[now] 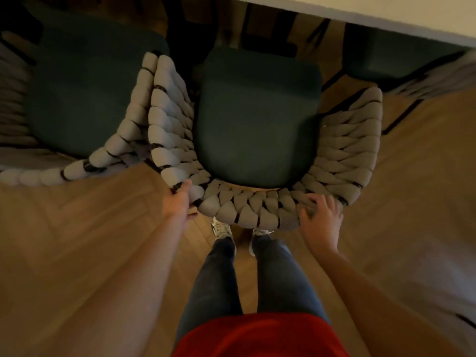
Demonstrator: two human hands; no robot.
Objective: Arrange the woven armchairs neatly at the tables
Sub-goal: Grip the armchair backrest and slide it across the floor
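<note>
Middle armchair: woven grey back and arms round a dark green seat cushion, directly in front of the person, its front edge toward the table.
Left hand: at the left rear corner of the middle armchair's woven back, fingers straight along the weave and touching it, thumb below the rim; a flat, unclenched touch rather than a clasp.
Right hand: on the right rear of the same back, fingers spread and curled over the top rim, grasping it.
Left armchair: just beside the middle armchair, its woven arm touching that chair's left arm.
Right armchair: well blurred, near the middle armchair's right side, partly under the table.
Floor: wooden herringbone, beneath the middle armchair.
Person: red top, dark jeans, pale sneakers just behind the middle armchair's back.
</note>
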